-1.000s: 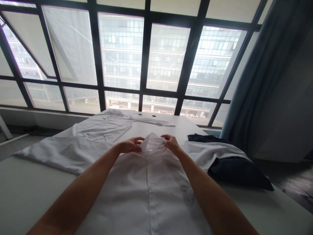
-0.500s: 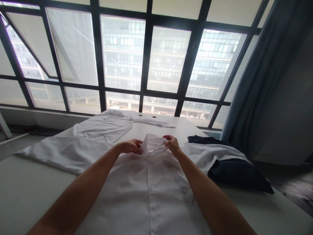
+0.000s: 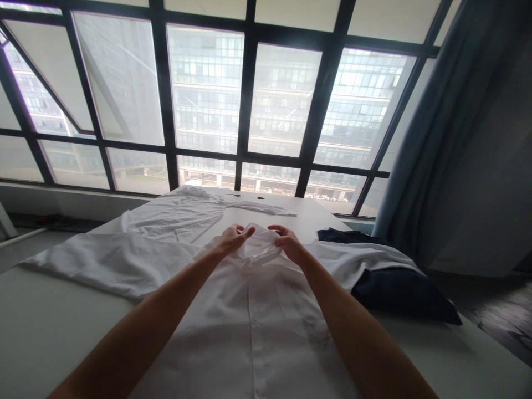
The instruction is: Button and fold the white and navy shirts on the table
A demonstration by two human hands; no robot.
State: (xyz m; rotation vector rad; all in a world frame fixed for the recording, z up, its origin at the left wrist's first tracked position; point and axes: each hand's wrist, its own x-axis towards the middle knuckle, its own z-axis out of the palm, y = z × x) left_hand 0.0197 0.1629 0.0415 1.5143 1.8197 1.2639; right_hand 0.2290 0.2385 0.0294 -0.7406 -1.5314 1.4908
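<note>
A white button-front shirt [image 3: 253, 327] lies flat on the white table [image 3: 37, 332], its collar [image 3: 258, 246] at the far end. My left hand [image 3: 231, 239] pinches the collar's left side, fingers curled over its top edge. My right hand [image 3: 287, 244] grips the collar's right side. Both hands hold the collar raised a little off the shirt body. My bare forearms stretch over the shirt front.
A second white shirt [image 3: 137, 238] lies spread at the left and back of the table. A dark navy garment [image 3: 399, 291] with white cloth over it lies at the right. Large black-framed windows [image 3: 249, 100] stand behind; a grey-blue curtain [image 3: 440, 127] hangs at right.
My left hand has slid up and inward over the collar's top edge. My right hand has shifted slightly left. The collar is bunched closer between them.
</note>
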